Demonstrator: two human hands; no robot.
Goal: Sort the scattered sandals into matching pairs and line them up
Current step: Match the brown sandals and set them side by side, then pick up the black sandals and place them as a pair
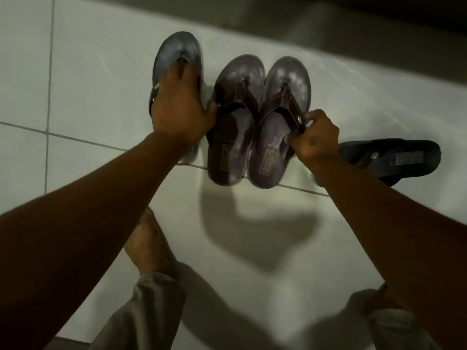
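Two brown thong sandals stand side by side on the white tiled floor, toes pointing away from me: the left brown sandal [233, 122] and the right brown sandal [279, 117]. My right hand [313, 137] pinches the outer strap of the right brown one. To their left a dark grey-blue sandal [177, 56] lies parallel to them, and my left hand [180, 107] covers its strap and middle, fingers wrapped over it. A second dark sandal [394, 157] lies on its own at the right, turned sideways, partly behind my right wrist.
A darker raised step or ledge [328, 24] runs along the far side behind the sandals. My bare foot [149, 246] and trouser legs are below, near the bottom of the view. Grey grout lines [49, 97] cross the floor.
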